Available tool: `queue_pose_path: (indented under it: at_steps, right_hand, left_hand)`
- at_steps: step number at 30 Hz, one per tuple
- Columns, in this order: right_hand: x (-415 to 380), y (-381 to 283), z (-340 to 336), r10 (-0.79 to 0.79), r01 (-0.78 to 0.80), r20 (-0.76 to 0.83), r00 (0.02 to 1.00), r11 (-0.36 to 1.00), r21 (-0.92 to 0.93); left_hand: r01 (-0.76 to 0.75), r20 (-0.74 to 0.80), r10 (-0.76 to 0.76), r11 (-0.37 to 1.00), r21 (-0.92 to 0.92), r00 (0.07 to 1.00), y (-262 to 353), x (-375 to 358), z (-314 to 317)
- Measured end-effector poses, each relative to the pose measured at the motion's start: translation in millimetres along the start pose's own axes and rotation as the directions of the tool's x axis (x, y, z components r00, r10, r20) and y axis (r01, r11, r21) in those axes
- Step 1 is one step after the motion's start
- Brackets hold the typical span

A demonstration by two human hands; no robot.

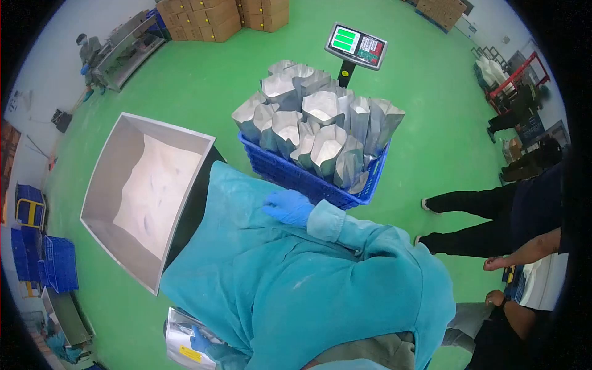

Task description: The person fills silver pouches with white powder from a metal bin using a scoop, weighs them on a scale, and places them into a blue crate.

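My left hand (200, 341), in a blue glove, grips a silver bag (180, 346) with a yellow label at the lower left, partly behind my teal gown. My right hand (290, 208), also gloved in blue, rests on the front of the gown with nothing visible in it. Just beyond it stands a blue crate (296, 177) packed with several upright, open silver bags (327, 146) holding white powder. To the left is a large grey bin (102, 203) with white powder (159, 188) inside.
Behind the crate stands a scale display (356, 46). Cardboard boxes (206, 21) are stacked at the top, blue crates (60, 264) at the left. A person (91, 65) is at the upper left. Other people's legs (468, 203) and a bare hand (496, 263) show at the right.
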State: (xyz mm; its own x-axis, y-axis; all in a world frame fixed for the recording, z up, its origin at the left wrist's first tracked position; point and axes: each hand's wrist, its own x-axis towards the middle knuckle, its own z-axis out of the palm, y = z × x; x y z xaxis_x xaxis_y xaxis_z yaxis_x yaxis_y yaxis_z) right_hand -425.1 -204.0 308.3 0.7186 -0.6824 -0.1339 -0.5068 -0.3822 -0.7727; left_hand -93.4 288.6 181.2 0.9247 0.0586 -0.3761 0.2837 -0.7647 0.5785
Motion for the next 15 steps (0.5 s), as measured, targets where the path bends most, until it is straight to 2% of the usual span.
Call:
queue_pose_path:
  at_steps: [4, 6, 8, 9, 11, 13, 14, 15]
  right_hand:
    - [-13.7, 12.4, 5.0, 0.021, -0.025, -0.082, 0.996, 0.998, -0.054]
    - [-14.4, 13.6, 11.3, 0.023, -0.032, -0.153, 0.988, 0.998, -0.054]
    - [-18.3, 16.5, 0.5, -0.017, 0.004, -0.294, 0.956, 0.999, -0.043]
    - [-22.8, 13.4, -11.3, 0.004, -0.035, -0.355, 0.935, 0.996, -0.081]
    - [-35.5, 12.7, -42.2, 0.062, -0.105, -0.444, 0.894, 0.992, -0.073]
    - [-41.7, 14.5, -91.9, 0.3, -0.444, -0.396, 0.868, 0.825, -0.349]
    - [-47.6, 37.9, -108.6, 0.219, -0.451, -0.524, 0.823, 0.813, -0.368]
    - [-51.2, 51.9, -128.4, 0.246, -0.515, -0.49, 0.836, 0.658, -0.549]
  left_hand:
    - [0.031, -0.163, -0.079, 0.959, -0.281, 0.983, -24.1, 17.2, 0.2]
    - [-0.105, -0.289, -0.007, 0.923, -0.37, 0.957, -19.9, 25.7, -19.6]
    - [-0.286, -0.36, 0.168, 0.908, -0.306, 0.918, 50.9, -19.2, -42.0]
    - [-0.368, -0.389, 0.25, 0.891, -0.265, 0.887, 95.9, -52.4, -52.8]
    - [-0.375, -0.239, 0.34, 0.919, -0.123, 0.91, 164.9, -101.8, -58.9]
    - [-0.489, -0.147, 0.468, 0.851, -0.191, 0.871, 188.9, -108.1, -39.2]
    - [-0.542, -0.11, 0.532, 0.806, -0.237, 0.84, 201.3, -110.0, -27.0]
    - [-0.522, -0.065, 0.526, 0.808, -0.274, 0.848, 216.5, -114.0, -12.5]
